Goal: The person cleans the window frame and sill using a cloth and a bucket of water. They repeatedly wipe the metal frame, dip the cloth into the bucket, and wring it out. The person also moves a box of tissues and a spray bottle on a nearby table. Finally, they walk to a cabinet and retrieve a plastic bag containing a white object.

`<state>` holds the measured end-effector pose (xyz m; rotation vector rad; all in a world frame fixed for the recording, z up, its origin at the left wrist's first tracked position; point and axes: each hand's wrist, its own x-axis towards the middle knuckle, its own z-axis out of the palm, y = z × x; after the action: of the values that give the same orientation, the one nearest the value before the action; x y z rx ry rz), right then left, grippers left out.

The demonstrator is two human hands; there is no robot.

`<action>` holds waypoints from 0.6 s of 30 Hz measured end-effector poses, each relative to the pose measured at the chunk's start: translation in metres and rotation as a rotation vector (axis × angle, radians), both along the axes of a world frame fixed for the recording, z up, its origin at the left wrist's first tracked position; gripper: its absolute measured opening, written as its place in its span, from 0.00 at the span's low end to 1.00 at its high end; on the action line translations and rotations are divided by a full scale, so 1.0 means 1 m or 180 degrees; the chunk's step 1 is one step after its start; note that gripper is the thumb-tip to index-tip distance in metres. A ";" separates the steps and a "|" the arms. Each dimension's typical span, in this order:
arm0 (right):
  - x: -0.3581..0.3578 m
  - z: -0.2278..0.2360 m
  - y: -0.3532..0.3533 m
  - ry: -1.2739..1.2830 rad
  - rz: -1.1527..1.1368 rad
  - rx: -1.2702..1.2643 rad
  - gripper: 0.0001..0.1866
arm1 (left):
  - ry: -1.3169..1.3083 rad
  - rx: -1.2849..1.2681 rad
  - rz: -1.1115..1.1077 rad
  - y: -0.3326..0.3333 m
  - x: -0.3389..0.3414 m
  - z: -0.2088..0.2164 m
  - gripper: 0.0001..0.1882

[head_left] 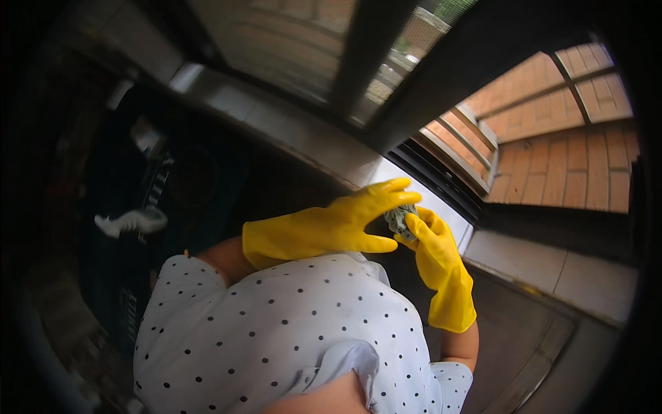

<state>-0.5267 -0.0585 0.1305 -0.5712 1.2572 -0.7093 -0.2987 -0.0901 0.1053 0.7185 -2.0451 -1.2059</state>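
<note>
Both my hands wear long yellow rubber gloves and meet in front of my chest, close to the window sill. A small crumpled grey-green cloth (398,221) with dark marks is gripped in my right hand (431,238), its fingers bent round the bundle. From the other side my left hand (362,217) reaches toward it, thumb and fingers apart. The left fingertips lie along the upper edge of the cloth; whether they press on it I cannot tell. Part of the bundle is hidden behind the gloved fingers.
A pale tiled sill (514,261) runs below a dark window frame (441,83). Through the open section, a metal grille (476,141) and a brick wall (531,165) show. On the left, in shadow, a white and grey object (134,222) rests on something dark.
</note>
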 end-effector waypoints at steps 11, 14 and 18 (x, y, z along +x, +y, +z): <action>0.088 -0.025 -0.005 -0.1026 0.1244 0.0398 0.22 | -0.0213 0.1226 0.1581 0.097 0.078 -0.022 0.29; 0.099 -0.035 -0.012 -0.0896 0.1505 -0.0277 0.23 | -0.0204 0.0998 0.2529 0.109 0.117 -0.026 0.28; 0.096 -0.027 -0.015 -0.0837 0.1640 -0.0334 0.25 | -0.1070 0.0250 0.3900 0.090 0.214 -0.090 0.25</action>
<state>-0.4308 -0.0734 0.1037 -0.8212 0.7832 -0.3995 -0.0846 0.0002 0.0158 1.9061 -1.2812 -0.4309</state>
